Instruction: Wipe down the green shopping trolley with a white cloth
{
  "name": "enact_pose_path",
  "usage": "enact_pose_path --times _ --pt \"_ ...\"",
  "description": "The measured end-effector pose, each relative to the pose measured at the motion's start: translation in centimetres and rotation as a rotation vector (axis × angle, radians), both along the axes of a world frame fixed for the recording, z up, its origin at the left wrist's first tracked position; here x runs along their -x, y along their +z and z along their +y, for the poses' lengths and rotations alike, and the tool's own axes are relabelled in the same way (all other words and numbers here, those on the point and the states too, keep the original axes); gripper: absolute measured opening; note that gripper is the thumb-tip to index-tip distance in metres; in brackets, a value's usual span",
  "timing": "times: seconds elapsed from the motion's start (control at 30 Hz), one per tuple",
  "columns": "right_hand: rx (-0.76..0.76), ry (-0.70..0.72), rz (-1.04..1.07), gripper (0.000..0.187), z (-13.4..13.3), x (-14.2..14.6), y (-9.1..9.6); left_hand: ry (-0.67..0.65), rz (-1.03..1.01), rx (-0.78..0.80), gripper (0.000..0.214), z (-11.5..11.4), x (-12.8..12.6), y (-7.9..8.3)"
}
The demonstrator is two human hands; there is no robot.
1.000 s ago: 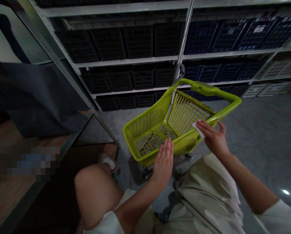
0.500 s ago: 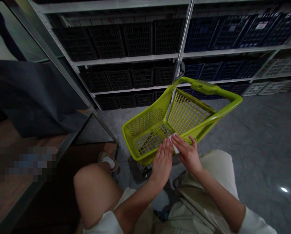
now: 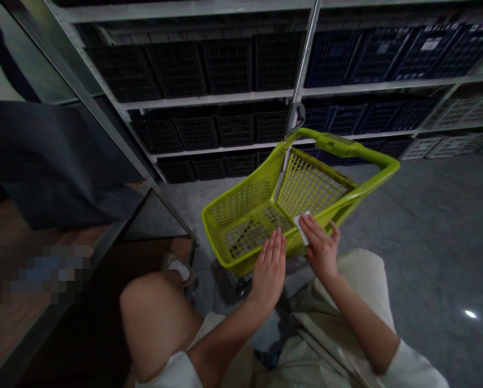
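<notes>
A lime-green plastic shopping cart stands on the grey floor in front of me, its basket empty and its handle at the upper right. My left hand lies flat with fingers together against the cart's near rim. My right hand presses a small white cloth onto the rim just to the right of it, fingers closed over the cloth. My bare left knee is raised at the lower left.
Metal shelving full of dark plastic crates runs along the back, with pale crates at the far right. A slanted metal shelf post and a wooden shelf board lie at my left. Grey floor spreads to the right.
My right hand with the white cloth slid from the cart's right rim down to beside my left hand, then back a little to the right. The left hand stayed on the rim.
</notes>
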State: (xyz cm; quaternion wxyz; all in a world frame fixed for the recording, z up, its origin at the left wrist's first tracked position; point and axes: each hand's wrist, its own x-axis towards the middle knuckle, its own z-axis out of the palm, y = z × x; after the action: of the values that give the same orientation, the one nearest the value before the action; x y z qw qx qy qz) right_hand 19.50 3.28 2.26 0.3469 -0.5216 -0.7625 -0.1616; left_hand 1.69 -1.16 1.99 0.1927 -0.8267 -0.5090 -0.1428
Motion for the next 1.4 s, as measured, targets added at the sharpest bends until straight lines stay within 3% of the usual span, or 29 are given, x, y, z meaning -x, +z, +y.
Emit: enact_pose_path --times 0.1,0.17,0.27,0.37,0.47,0.57,0.73,0.83,0.9,0.97,1.07,1.17,1.27,1.4 --pt "0.064 0.133 0.017 0.081 -1.8 3.3 -0.8 0.013 0.023 -0.004 0.064 0.0 0.1 0.1" --pt "0.069 0.188 -0.024 0.077 -1.5 2.4 -0.5 0.011 0.028 -0.002 0.064 0.0 0.2 0.1" --pt "0.025 0.178 -0.119 0.068 0.9 -2.6 0.8 -0.004 0.019 0.011 0.064 0.1 0.3 0.2" --pt "-0.098 0.005 -0.124 0.058 3.9 -8.5 2.3 -0.005 0.010 0.018 0.064 0.1 0.3 0.2" --pt "-0.179 -0.165 -0.038 0.056 5.5 -10.9 2.8 -0.004 0.027 0.012 0.064 0.0 0.2 0.3" --pt "-0.164 -0.176 0.014 0.062 4.5 -8.2 2.0 0.003 0.038 0.002 0.062 0.0 0.1 0.3" --pt "0.011 0.081 0.005 0.073 -0.6 1.4 0.1 0.006 0.007 0.015 0.063 -0.1 0.0 0.1" --pt "0.049 0.202 -0.004 0.071 -1.7 3.1 0.3 0.012 0.025 -0.005 0.065 -0.1 0.1 0.0" --pt "0.041 0.265 -0.073 0.067 -0.8 1.2 0.9 0.007 0.045 -0.023 0.065 -0.1 0.1 0.0" --pt "0.013 0.262 -0.145 0.061 1.0 -2.6 1.8 0.001 0.053 -0.030 0.064 -0.1 0.1 0.0" --pt "-0.098 0.052 -0.140 0.054 4.0 -8.7 2.8 0.002 0.051 -0.029 0.064 -0.1 0.1 0.0" --pt "-0.192 -0.092 -0.078 0.052 5.4 -10.9 2.8 0.004 0.050 -0.033 0.064 0.0 0.0 0.0" --pt "-0.164 -0.085 -0.031 0.061 4.1 -7.6 1.8 0.009 0.051 -0.045 0.063 0.0 -0.1 -0.1" --pt "-0.039 0.092 0.019 0.071 0.4 0.2 0.2 0.009 0.067 -0.052 0.061 0.0 -0.1 -0.1"
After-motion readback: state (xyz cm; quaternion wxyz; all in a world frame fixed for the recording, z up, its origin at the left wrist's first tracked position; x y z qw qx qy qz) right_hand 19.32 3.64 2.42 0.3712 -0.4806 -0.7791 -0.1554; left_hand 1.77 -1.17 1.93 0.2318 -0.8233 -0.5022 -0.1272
